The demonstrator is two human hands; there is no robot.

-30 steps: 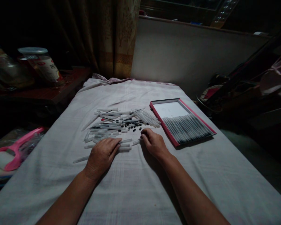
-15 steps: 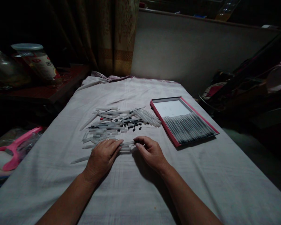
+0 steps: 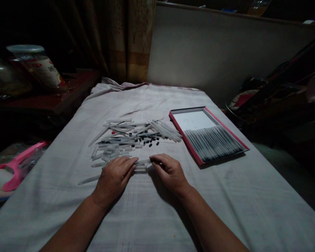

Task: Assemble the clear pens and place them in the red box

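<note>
Between my two hands lies a translucent white pen barrel. My left hand is closed round its left part, fingers together. At its right end, the fingertips of my right hand pinch it; a small dark piece seems to be there, mostly hidden. Just below that barrel, another pale tube shows beside my left fingertips. Beyond my hands spreads a loose pile of pen parts: clear barrels, caps, dark refills. Small black plugs are scattered at its right side.
A shallow red-edged box on the right holds a row of pens. White cloth covers the surface. At the left are a lidded jar on a dark red table and pink-handled scissors. A curtain hangs behind.
The camera view has shifted slightly, so the box and background sit a little differently. Both hands keep nearly the same place and grip on the barrel.
</note>
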